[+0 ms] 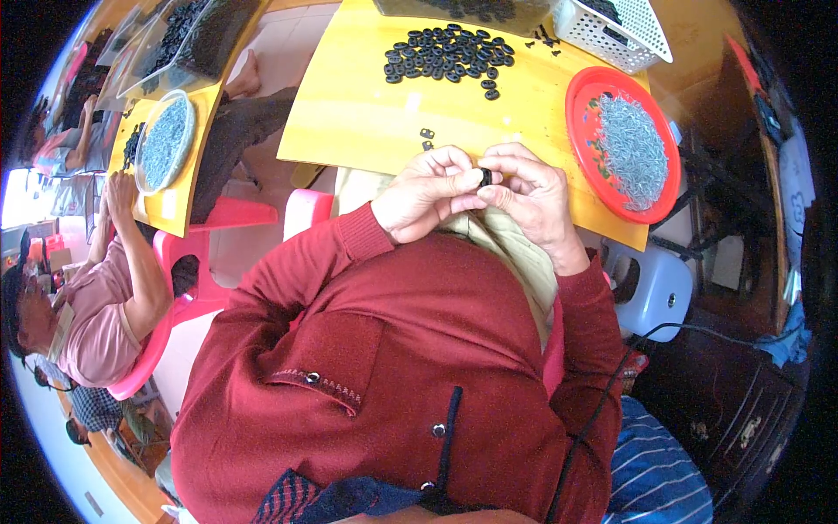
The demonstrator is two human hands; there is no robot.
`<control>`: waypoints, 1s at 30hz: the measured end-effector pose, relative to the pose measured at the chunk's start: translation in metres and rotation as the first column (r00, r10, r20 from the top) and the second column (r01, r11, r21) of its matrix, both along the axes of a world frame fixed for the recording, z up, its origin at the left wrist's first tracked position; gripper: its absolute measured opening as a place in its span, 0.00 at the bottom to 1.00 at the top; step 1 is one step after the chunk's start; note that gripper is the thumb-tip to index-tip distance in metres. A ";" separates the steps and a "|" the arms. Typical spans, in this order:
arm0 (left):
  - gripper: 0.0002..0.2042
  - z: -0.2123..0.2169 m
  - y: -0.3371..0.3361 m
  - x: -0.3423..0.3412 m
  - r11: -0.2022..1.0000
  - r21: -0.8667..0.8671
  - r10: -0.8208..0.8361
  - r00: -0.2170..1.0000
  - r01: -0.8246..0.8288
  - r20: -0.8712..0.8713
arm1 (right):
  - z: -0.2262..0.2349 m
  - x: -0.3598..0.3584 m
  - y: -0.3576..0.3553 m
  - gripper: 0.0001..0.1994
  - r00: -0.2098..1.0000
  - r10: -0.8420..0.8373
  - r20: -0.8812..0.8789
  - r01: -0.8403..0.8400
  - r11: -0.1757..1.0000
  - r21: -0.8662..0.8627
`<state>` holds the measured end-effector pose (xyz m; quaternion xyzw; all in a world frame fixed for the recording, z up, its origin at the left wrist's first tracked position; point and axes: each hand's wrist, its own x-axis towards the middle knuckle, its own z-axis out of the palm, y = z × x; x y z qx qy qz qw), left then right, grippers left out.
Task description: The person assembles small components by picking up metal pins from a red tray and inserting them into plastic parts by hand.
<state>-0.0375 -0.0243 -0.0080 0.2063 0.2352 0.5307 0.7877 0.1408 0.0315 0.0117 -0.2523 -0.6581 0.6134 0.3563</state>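
Just over the near edge of the yellow table (340,113), my left hand (429,194) and my right hand (531,194) meet. Between their fingertips they pinch a small black plastic part (485,177); its exact shape is partly covered by the fingers. Two small black pieces (427,140) lie on the table just beyond my left hand. Farther back spreads a cluster of black oval parts with holes (449,54). On the right, a red round tray (580,140) holds a heap of thin silvery metal pins (630,148).
A white perforated basket (602,39) with black parts stands at the back right, with a few loose black bits (546,37) beside it. A blue stool (656,293) and a dark cable (602,402) are at right. At left, a co-worker in pink (105,306) sits at another yellow table.
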 end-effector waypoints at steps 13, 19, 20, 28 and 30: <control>0.03 0.005 -0.003 0.002 0.999 0.025 0.044 0.999 -0.044 -0.027 | -0.002 -0.005 -0.003 0.12 0.998 -0.012 -0.059 0.016 0.998 0.064; 0.03 0.006 -0.003 0.003 0.998 -0.013 0.058 0.998 -0.057 0.034 | 0.005 -0.004 -0.004 0.15 0.999 0.035 0.002 -0.035 0.997 -0.063; 0.03 0.007 -0.003 0.003 0.999 -0.029 0.047 0.998 -0.046 0.028 | 0.002 -0.003 -0.003 0.15 0.999 0.034 0.000 -0.034 0.997 -0.063; 0.03 0.000 -0.003 0.000 0.999 -0.036 0.017 1.000 -0.018 -0.010 | -0.003 -0.005 -0.005 0.15 1.000 -0.016 0.021 0.016 1.000 0.005; 0.03 -0.001 -0.004 0.000 0.999 -0.049 0.021 1.000 -0.021 -0.011 | -0.003 -0.005 -0.006 0.14 1.000 -0.009 0.018 0.008 0.999 0.031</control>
